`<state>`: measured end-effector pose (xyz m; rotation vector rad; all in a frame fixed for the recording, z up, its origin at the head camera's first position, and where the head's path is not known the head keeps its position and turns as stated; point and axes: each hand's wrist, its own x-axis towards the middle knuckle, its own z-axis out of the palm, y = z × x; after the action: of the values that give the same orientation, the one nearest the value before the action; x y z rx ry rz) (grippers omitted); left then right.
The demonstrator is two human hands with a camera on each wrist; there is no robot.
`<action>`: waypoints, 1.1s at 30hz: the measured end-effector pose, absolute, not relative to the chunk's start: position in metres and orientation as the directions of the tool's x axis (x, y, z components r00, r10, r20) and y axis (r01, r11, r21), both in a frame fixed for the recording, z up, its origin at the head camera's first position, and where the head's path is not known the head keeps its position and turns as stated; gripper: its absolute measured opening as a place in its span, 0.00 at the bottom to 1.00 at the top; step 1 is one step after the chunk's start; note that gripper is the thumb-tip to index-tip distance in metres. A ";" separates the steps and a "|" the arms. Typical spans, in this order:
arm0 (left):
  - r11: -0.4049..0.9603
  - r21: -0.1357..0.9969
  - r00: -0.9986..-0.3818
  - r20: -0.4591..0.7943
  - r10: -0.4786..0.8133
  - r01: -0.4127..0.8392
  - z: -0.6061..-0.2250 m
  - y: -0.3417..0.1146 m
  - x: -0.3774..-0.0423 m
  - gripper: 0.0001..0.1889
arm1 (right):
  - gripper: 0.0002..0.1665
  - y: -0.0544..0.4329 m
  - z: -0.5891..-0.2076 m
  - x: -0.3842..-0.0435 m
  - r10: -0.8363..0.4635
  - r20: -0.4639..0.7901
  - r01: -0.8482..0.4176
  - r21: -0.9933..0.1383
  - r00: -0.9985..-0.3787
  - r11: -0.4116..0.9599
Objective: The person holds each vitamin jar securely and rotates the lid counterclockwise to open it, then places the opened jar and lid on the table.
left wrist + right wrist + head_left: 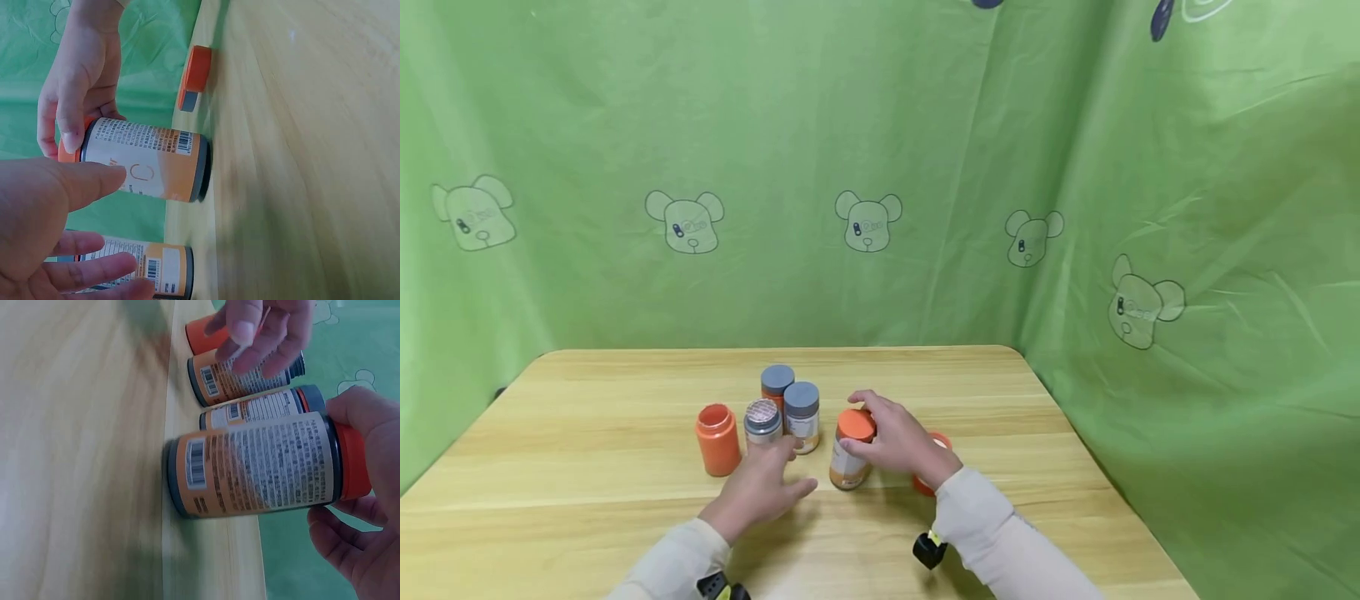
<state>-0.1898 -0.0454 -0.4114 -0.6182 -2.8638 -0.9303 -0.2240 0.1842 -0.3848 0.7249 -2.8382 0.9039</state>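
Observation:
My right hand (898,437) grips a jar (850,462) with a grey-and-orange label by its orange lid (856,423). The jar tilts slightly; whether its base touches the table cannot be told. My left hand (758,487) is spread, thumb apart from the fingers, beside a foil-topped jar (763,421). In the left wrist view the left thumb (94,181) lies in front of the gripped jar (147,159), with no hold on it visible. Behind the left hand, a grey-lidded jar (802,417) stands near another grey-lidded jar (777,379).
An open orange jar (718,446) stands on the left of the wooden table (587,417). An orange lid (199,69) lies by a grey piece (189,101), partly behind the right wrist in the head view. A green curtain (775,125) hangs behind and right.

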 end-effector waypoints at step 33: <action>0.552 0.597 -0.809 0.359 0.465 0.582 -0.407 -0.026 -0.187 0.36 | 0.29 0.165 -0.371 -0.195 -0.489 0.281 -0.549 -0.595 -0.826 0.587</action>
<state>-0.1871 -0.0259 -0.4070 -0.8932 -2.6247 -1.0988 -0.1950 0.1655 -0.3711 0.8918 -2.7198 1.0663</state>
